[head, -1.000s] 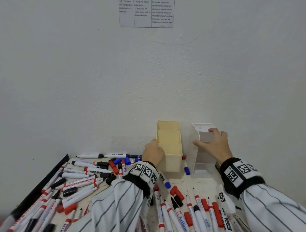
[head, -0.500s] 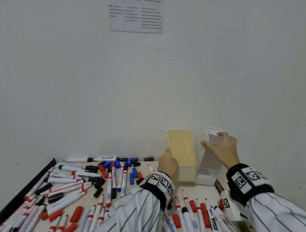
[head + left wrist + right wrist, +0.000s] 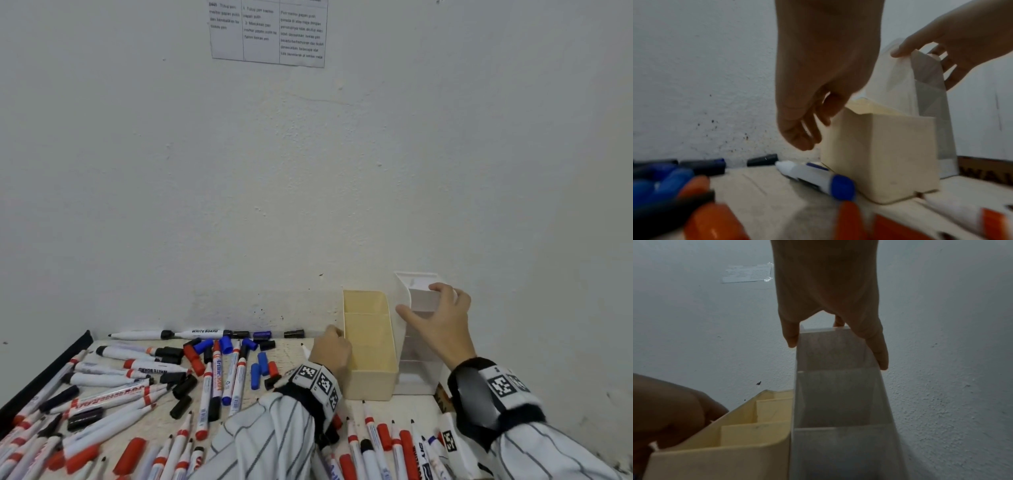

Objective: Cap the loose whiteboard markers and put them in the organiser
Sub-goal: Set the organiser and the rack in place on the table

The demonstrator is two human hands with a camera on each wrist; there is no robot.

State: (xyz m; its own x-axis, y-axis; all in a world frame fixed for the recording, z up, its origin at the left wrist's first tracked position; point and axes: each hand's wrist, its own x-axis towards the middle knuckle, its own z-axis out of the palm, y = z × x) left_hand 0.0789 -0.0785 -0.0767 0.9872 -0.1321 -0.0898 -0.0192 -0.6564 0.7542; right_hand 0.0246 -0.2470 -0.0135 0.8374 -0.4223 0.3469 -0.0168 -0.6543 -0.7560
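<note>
The right hand grips the stepped translucent white organiser; the left hand, fingers loosely curled, touches the cream organiser beside it.

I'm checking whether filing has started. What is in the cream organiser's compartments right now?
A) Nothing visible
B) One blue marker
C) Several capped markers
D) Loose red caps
A: the cream organiser shows only bare walls and dividers in the head and right wrist views; the markers lie on the table.
</note>
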